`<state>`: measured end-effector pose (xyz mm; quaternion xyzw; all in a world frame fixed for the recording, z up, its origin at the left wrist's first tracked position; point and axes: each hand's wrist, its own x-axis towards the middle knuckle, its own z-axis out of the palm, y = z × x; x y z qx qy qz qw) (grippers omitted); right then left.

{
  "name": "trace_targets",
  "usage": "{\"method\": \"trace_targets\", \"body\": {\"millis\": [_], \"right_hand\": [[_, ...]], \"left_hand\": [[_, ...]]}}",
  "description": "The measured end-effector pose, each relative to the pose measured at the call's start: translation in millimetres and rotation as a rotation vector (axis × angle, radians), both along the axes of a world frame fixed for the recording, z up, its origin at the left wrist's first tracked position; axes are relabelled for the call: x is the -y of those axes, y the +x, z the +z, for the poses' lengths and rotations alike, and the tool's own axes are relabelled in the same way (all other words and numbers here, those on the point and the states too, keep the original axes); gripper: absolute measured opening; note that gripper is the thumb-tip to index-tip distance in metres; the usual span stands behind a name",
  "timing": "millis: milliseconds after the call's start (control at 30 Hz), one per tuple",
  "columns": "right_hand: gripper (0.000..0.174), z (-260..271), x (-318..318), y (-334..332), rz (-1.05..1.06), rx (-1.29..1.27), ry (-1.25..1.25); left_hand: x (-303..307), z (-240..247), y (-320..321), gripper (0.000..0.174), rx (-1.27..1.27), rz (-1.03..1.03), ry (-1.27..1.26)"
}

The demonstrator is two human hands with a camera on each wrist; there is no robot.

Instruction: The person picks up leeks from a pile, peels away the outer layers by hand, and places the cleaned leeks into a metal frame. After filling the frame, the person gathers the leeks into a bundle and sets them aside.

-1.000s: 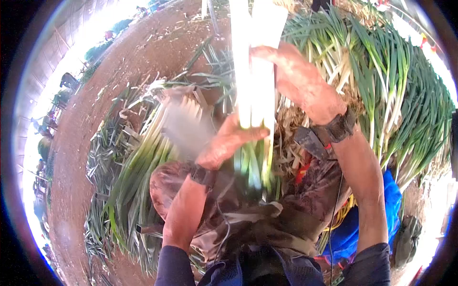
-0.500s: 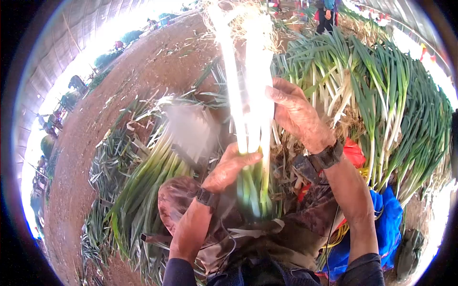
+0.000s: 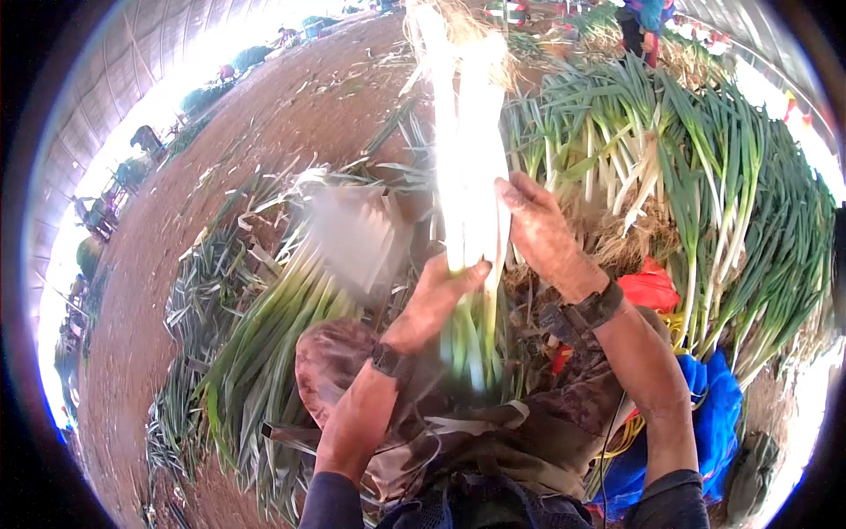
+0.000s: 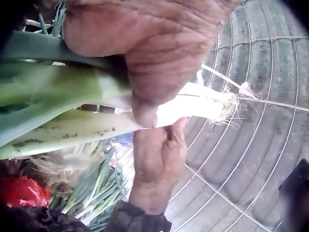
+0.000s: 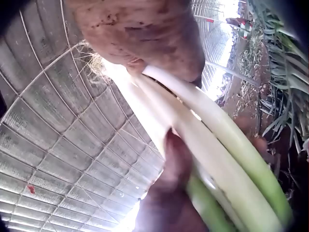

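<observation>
Several long green onions point(image 3: 471, 176) stand upright before me in the head view, roots at the top and white shanks washed out by glare. My left hand point(image 3: 439, 295) grips them where white turns to green, its thumb across the front. Higher up on the right side, my right hand point(image 3: 546, 234) holds the edge of the bunch. In the right wrist view, the right hand's thumb point(image 5: 137, 66) lies on a white shank. The left hand's thumb point(image 4: 145, 113) crosses the stalks in the left wrist view. The right hand's fingers are partly hidden.
Trimmed green onions point(image 3: 273, 309) lie in a pile at the left beside my knee. A big heap of green onions point(image 3: 723, 185) fills the right. A blue bag point(image 3: 714, 432) and a red plastic bag point(image 3: 650, 286) are by my right arm. Another person point(image 3: 643, 26) stands far back.
The right hand came down from high across the shanks to their right side, lower on the bunch. The left hand kept its grip. The root ends have come into view at the top.
</observation>
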<state>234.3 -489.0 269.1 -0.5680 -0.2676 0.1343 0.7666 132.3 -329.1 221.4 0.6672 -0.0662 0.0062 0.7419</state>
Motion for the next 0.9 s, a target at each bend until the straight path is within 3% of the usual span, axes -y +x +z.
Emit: {"method": "trace_targets", "body": {"millis": [133,200,233,267,300,333,367,433,500,567,600,633,700,733,767,833,900], "right_hand": [[0.044,-11,-9,-13,0.026,-0.091,0.121],[0.05,5,-10,-12,0.139,0.07,0.036],[0.055,12,-5,-14,0.189,0.142,-0.01],[0.045,21,2,-19,0.09,0.315,-0.235],[0.038,21,-1,-4,0.124,0.039,-0.234],[0.039,20,0,7,0.122,0.009,-0.233],[0.04,21,2,10,0.121,-0.02,-0.229],[0.042,45,9,-5,0.138,0.017,0.014],[0.048,69,2,-19,0.089,0.054,0.188],[0.031,119,23,-41,0.477,-0.269,0.176],[0.039,90,1,-25,0.319,-0.07,0.084],[0.039,71,-5,-5,0.321,-0.074,0.085],[0.044,47,-8,22,0.788,0.059,0.309],[0.042,75,-8,-1,0.504,0.118,0.016],[0.042,87,-8,-5,0.502,0.105,0.016],[0.039,106,-7,-8,0.188,0.205,-0.14],[0.034,120,3,-17,0.083,0.287,-0.145]], "left_hand": [[-7,6,6,0.052,0.02,-0.037,0.06],[-5,27,-4,0.062,0.065,-0.077,0.283],[-4,31,-6,0.062,0.037,-0.088,0.275],[-2,32,-6,0.07,-0.011,-0.128,0.287],[-1,29,-4,0.078,-0.056,-0.166,0.296],[-6,23,1,0.076,0.002,-0.205,0.206],[-21,14,10,0.081,-0.173,-0.297,0.223],[-31,28,10,0.075,-0.254,-0.323,0.249],[-26,45,0,0.071,-0.039,-0.337,0.17],[-28,24,24,0.07,-0.022,-0.638,0.031],[-26,24,29,0.072,-0.012,-0.649,0.007],[-28,23,25,0.079,-0.023,-0.57,0.091],[-18,48,11,0.083,-0.071,-0.479,0.236],[-12,64,7,0.083,-0.077,-0.483,0.234],[-7,79,2,0.089,-0.146,-0.377,0.27],[-4,74,-2,0.095,-0.216,-0.278,0.311],[1,55,0,0.112,0.305,-0.083,-0.036]]}}
